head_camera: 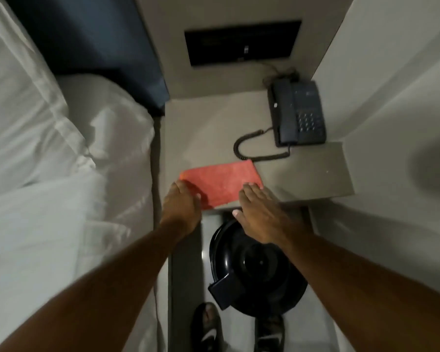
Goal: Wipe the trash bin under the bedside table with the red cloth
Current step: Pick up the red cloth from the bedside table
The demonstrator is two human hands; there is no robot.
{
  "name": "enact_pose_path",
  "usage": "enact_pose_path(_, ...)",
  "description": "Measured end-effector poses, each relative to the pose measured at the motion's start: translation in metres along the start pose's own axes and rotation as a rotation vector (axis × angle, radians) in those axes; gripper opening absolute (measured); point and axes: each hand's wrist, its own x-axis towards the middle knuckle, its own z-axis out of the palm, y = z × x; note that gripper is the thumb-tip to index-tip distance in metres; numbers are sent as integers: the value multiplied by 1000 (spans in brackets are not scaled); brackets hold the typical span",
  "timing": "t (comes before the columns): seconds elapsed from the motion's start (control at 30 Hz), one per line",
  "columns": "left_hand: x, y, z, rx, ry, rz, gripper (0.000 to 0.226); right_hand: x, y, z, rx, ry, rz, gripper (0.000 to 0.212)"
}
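Observation:
A folded red cloth (221,182) lies flat at the front edge of the grey bedside table (302,174). My left hand (182,204) rests on the cloth's near left corner, fingers curled over its edge. My right hand (261,212) lies palm down, fingers spread, touching the cloth's near right corner. Whether either hand pinches the cloth is unclear. The black round trash bin (254,273) with a pedal stands on the floor just in front of the table, below my right forearm.
A dark corded telephone (297,115) sits at the table's back right. A bed with white sheets (48,174) fills the left side. A white wall (391,97) bounds the right. My two shoes (208,329) stand on the floor near the bin.

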Motion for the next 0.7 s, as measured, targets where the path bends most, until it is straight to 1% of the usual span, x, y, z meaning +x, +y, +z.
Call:
enact_pose_path(0.07,24,-7,16,-230,75,-193,60,18,5,26,4,-40,-10,69)
enact_pose_path(0.13,37,-5,19,-435,110,-349,55,24,5,41,5,17,-11,67)
enact_pose_path(0.17,40,3,17,-577,71,-421,49,25,5,42,17,66,-11,64)
enact_pose_path(0.23,51,12,15,-775,-20,-542,47,28,4,43,75,130,8,54)
enact_pose_path(0.3,51,22,10,-861,-91,-575,41,29,2,33,189,141,20,45)
enact_pose_path(0.33,47,28,3,-881,-113,-551,36,27,3,26,283,117,50,43)
enact_pose_path(0.4,38,43,-7,-911,-112,-471,23,21,4,8,539,84,127,43)
enact_pose_path(0.47,20,60,-17,-857,-26,-291,7,14,6,0,859,102,243,49)
enact_pose_path(0.5,7,68,-21,-821,11,-170,5,10,5,0,1071,102,302,56)
enact_pose_path(0.57,-30,84,-24,-681,50,91,8,-5,5,8,1607,41,430,79)
enact_pose_path(0.6,-54,90,-26,-580,78,215,9,-18,4,14,1908,-10,468,89)
enact_pose_path(0.63,-80,96,-29,-483,113,319,12,-34,4,19,2181,-35,453,95)
enact_pose_path(0.67,-106,96,-30,-420,121,430,15,-53,4,24,2370,-46,447,97)
enact_pose_path(0.7,-134,96,-27,-364,103,530,19,-73,4,30,2496,-44,450,96)
